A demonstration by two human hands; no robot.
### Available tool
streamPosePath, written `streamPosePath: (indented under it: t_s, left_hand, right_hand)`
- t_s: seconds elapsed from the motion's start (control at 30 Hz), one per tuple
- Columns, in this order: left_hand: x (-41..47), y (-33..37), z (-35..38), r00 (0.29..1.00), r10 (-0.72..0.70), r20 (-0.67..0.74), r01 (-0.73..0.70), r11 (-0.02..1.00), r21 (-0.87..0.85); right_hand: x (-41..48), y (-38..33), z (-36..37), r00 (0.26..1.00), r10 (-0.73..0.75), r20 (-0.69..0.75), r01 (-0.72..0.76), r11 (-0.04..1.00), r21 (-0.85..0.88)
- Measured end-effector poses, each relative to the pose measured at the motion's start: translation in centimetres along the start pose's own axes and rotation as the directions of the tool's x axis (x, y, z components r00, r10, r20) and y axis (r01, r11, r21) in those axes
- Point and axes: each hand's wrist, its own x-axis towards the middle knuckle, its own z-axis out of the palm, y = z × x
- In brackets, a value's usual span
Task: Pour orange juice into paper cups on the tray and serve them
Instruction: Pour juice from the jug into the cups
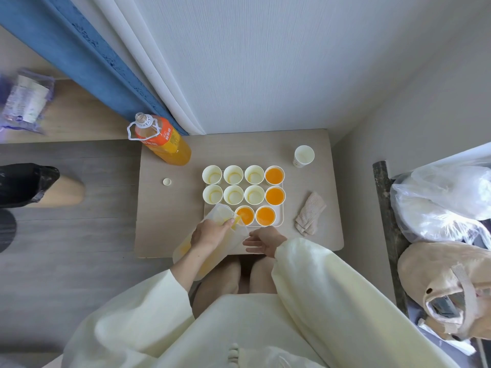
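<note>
My left hand [210, 233] is wrapped round the clear plastic jug [212, 243], tipped so its spout hangs over the near-row paper cup [245, 215] w/ orange juice in it. That's the one I'm filling. Right hand [263, 241] is spread flat, gripping nothing, resting at the near rim of the cream plastic tray [279, 221], prob. to steady it.

Count: 10 white paper cups on tray, 4 w/ juice, 6 empty. 1 spare white cup [303, 156] off to the right on the beige table [318, 235]. 1 big orange juice bottle [162, 140] uncapped, its white cap [166, 181] lying nearby. 1 beige cloth [310, 213] beside the tray for spills, I'd guess.
</note>
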Motion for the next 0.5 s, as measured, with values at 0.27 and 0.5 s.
streamPosePath:
  t_s: [0.27,0.5]
  left_hand:
    - [0.10,-0.04,0.11,1.000,0.002,-0.003,-0.002,1.000,0.010]
    - [0.13,-0.23,0.13,1.000,0.005,-0.012,-0.005,1.000,-0.001]
  right_hand:
    - [0.21,0.21,-0.05,1.000,-0.012,0.005,0.012,1.000,0.013]
    - [0.13,0.36,0.01,1.000,-0.022,0.008,0.022,1.000,0.022]
